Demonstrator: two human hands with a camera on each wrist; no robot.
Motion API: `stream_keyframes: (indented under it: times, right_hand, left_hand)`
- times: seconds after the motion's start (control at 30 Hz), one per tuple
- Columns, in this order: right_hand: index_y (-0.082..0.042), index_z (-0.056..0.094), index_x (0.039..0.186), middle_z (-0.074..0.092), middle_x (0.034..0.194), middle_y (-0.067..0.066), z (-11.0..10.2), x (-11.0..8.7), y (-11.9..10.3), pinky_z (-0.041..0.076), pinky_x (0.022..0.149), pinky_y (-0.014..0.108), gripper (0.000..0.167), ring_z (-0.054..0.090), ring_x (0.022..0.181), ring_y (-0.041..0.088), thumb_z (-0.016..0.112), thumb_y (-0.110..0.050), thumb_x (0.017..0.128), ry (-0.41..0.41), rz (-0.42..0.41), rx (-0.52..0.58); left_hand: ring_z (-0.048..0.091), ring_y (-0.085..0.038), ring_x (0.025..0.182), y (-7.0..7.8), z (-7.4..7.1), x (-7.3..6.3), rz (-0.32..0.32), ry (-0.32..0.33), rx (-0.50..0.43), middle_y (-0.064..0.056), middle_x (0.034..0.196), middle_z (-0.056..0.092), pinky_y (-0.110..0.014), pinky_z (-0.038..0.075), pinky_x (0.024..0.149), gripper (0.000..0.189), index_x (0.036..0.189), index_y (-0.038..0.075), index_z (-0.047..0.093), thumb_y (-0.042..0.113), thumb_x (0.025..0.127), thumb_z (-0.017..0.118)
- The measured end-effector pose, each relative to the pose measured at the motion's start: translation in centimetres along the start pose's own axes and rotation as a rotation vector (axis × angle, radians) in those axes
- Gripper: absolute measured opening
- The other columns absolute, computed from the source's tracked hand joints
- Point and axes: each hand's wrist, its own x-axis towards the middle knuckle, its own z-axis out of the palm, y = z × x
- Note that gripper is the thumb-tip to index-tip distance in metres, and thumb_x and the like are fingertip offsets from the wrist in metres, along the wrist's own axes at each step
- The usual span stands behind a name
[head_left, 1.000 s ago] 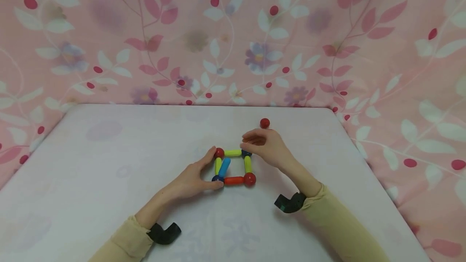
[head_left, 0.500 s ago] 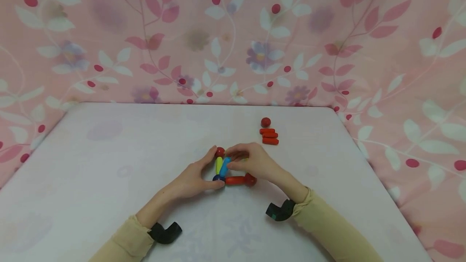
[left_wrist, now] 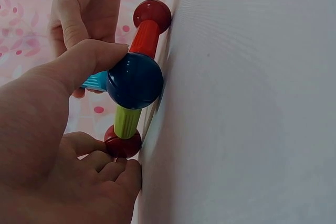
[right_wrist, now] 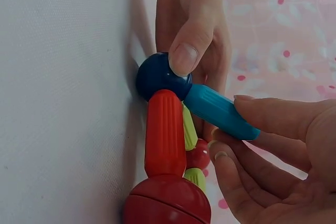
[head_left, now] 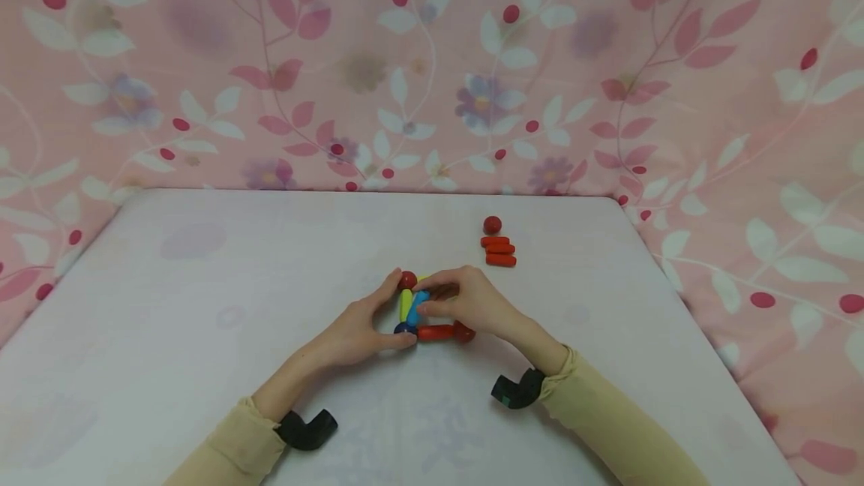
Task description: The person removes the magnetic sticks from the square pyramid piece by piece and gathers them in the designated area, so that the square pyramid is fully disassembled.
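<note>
A square frame of rods and balls lies on the table between the hands. My left hand [head_left: 358,330] holds its left side, thumb on the dark blue ball [left_wrist: 135,81] and fingers at the far red ball [head_left: 407,280]. From the blue ball a light blue rod [right_wrist: 220,111] slants up, and my right hand [head_left: 475,302] pinches its free end between thumb and fingers. A red rod [right_wrist: 166,134] joins the blue ball to the near red ball [right_wrist: 167,202]. A yellow-green rod [left_wrist: 127,123] runs between the blue ball and the far red ball. In the head view my right hand hides the far right corner.
Beyond the right hand lie several loose pieces: a red ball [head_left: 492,225] and a small stack of red rods [head_left: 499,250]. A white cloth covers the table [head_left: 202,283]. Pink floral fabric [head_left: 432,66] hangs behind and beside it.
My right hand has moved left and down from the far right corner to the light blue rod and pinches it, uncovering the loose red rods. My left hand stays in place.
</note>
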Motion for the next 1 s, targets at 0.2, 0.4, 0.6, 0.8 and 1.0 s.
stream_keyframes:
  times: [0.2, 0.4, 0.6, 0.8, 1.0]
  right_hand:
    - [-0.011, 0.076, 0.106, 0.074, 0.100, -0.002, -0.32, -0.05, 0.09, 0.056, 0.081, 0.026, 0.024, 0.065, 0.088, 0.013, 0.080, -0.022, 0.086, -0.006, -0.018, -0.041]
    - [-0.014, 0.077, 0.097, 0.071, 0.087, -0.007, -0.62, -0.13, 0.10, 0.055, 0.077, 0.026, 0.013, 0.061, 0.086, 0.013, 0.080, -0.019, 0.085, -0.076, -0.027, -0.072]
    - [-0.012, 0.077, 0.098, 0.071, 0.085, -0.006, -0.61, -0.08, 0.07, 0.055, 0.074, 0.025, 0.015, 0.062, 0.079, 0.011, 0.080, -0.019, 0.085, -0.094, -0.016, -0.065]
    - [-0.012, 0.077, 0.098, 0.072, 0.086, -0.005, -0.67, -0.03, 0.33, 0.056, 0.075, 0.026, 0.015, 0.065, 0.078, 0.010, 0.081, -0.019, 0.085, -0.102, 0.006, -0.050]
    - [-0.011, 0.076, 0.097, 0.072, 0.087, -0.003, -0.80, -0.04, 0.43, 0.056, 0.077, 0.027, 0.014, 0.066, 0.079, 0.011, 0.081, -0.016, 0.085, -0.125, 0.032, -0.038]
  left_hand:
    - [0.019, -0.024, 0.154, 0.03, -0.07, 0.01, 0.008, -0.004, -0.002, 0.003, 0.167, 0.020, -0.058, 0.024, 0.120, 0.104, 0.162, 0.024, 0.014, 0.049, 0.083, 0.077]
    - [0.019, -0.025, 0.154, -0.02, -0.10, -0.08, 0.007, -0.003, 0.004, 0.003, 0.167, 0.019, -0.059, 0.024, 0.120, 0.104, 0.162, 0.024, 0.013, 0.049, 0.083, 0.077]
    - [0.019, -0.026, 0.154, 0.04, -0.09, -0.05, 0.007, -0.001, 0.005, 0.002, 0.167, 0.020, -0.059, 0.025, 0.119, 0.105, 0.162, 0.024, 0.013, 0.049, 0.083, 0.078]
    - [0.019, -0.026, 0.154, 0.04, -0.06, -0.01, 0.001, -0.001, 0.009, 0.002, 0.167, 0.020, -0.059, 0.026, 0.118, 0.105, 0.162, 0.025, 0.014, 0.049, 0.083, 0.078]
    - [0.019, -0.027, 0.154, -0.05, 0.04, 0.02, -0.017, 0.000, 0.005, 0.003, 0.167, 0.020, -0.060, 0.027, 0.118, 0.104, 0.162, 0.027, 0.014, 0.050, 0.082, 0.078]
